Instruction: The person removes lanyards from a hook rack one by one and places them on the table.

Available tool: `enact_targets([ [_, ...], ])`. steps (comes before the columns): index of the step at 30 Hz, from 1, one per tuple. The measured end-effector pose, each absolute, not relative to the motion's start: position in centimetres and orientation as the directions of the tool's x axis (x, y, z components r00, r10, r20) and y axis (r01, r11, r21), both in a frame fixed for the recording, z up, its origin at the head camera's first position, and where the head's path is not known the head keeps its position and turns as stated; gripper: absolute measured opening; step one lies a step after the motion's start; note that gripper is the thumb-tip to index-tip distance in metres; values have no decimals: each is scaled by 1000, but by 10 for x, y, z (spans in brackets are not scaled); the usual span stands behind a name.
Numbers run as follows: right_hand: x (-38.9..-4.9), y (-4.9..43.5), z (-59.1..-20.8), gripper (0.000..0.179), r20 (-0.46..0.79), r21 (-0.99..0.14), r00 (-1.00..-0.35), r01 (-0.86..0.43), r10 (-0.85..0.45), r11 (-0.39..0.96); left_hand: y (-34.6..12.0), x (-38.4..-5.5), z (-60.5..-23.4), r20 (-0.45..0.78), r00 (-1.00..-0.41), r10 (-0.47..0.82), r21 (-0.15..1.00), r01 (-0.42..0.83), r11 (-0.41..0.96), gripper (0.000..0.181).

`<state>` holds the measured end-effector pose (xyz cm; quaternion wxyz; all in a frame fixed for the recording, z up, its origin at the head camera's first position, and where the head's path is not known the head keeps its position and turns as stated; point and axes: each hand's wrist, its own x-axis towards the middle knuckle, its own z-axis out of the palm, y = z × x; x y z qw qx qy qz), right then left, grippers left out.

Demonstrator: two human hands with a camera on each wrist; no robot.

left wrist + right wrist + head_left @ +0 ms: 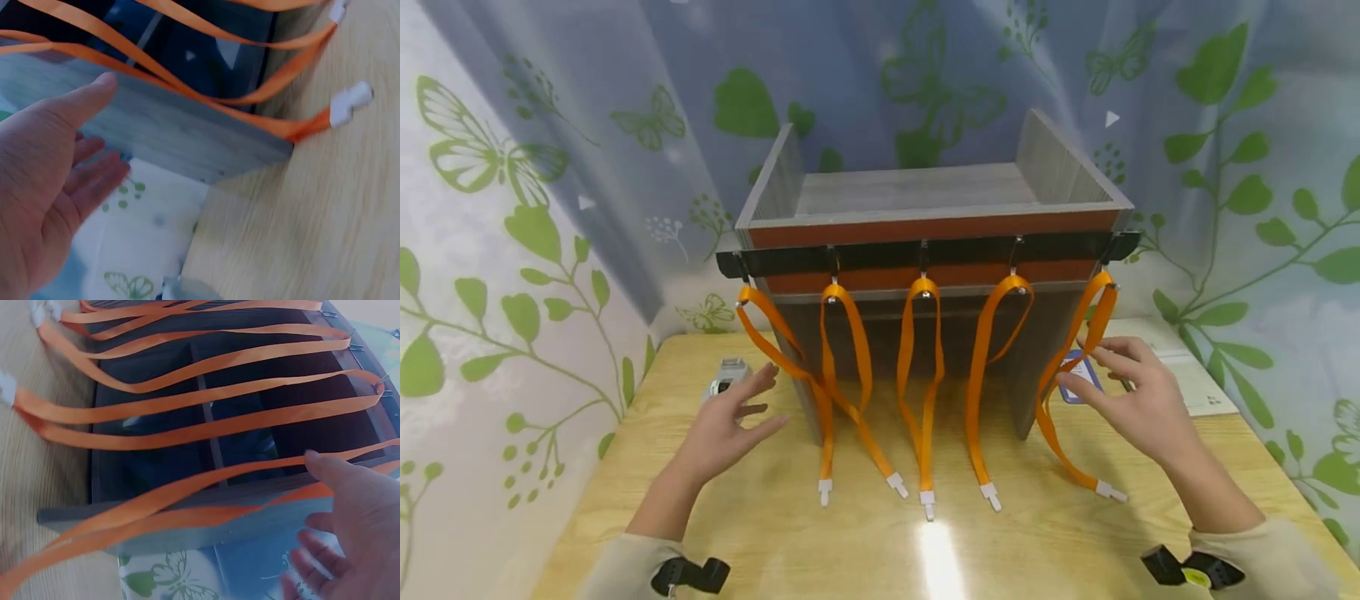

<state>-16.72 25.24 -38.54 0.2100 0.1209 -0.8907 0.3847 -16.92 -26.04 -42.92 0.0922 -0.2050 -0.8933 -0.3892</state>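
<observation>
Several orange lanyards (927,417) with white clips hang from hooks along a black bar (880,254) on the front of a grey wooden shelf (917,190). My right hand (1138,400) is at the rightmost lanyard (1102,317). In the right wrist view its thumb overlaps that strap (175,492), fingers loose and spread; whether it touches the strap I cannot tell. My left hand (726,429) hovers left of the shelf, holding nothing. In the left wrist view its thumb and fingers lie apart beside the shelf's side panel (169,119). The two leftmost lanyards cross each other.
Behind the left hand sits a small grey device (732,368). A blue-edged card (1081,382) and a pale booklet (1206,387) lie behind the right hand. The shelf stands on a wooden table (850,542), with a leaf-patterned curtain (865,75) behind.
</observation>
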Motion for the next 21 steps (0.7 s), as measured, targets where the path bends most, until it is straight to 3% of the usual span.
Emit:
enact_targets([
  [5,-171,241,-384,20,581,-672,-812,-437,61,598,-247,-176,-426,399,-897,191,747,439,499,43],
  [14,-169,219,-388,21,598,-755,-778,-466,193,461,-227,-183,-428,443,-891,101,818,447,361,29],
  [21,-159,200,-388,16,717,-686,-617,-542,324,485,-219,-186,-430,463,-886,27,827,443,347,13],
])
